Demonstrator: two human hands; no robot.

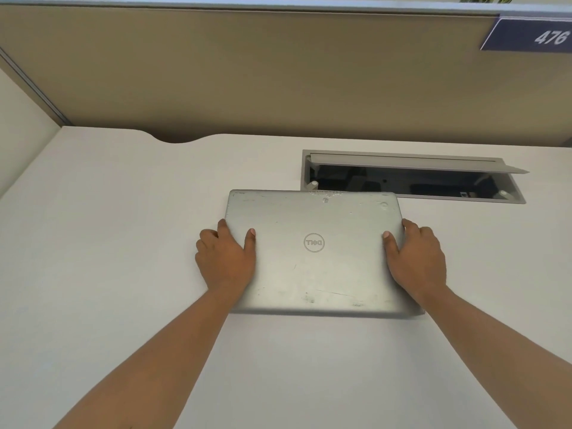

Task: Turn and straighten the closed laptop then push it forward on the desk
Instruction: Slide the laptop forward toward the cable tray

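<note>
Now, laptop [315, 252] lay squared, long axis crosswise. Left hand [227, 258], right hand [416, 258] clamped short sides, thumbs on lid, fingers curled over edges. Cable hatch [411, 176] just ahead.

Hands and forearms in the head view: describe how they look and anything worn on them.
Both forearms are bare as far as the frame shows, with no sleeves visible. The left hand and right hand wear no gloves, and no rings, watch or bracelets are visible. The thumbnails are short and unpainted. No markings or tattoos can be seen on either arm.
</note>
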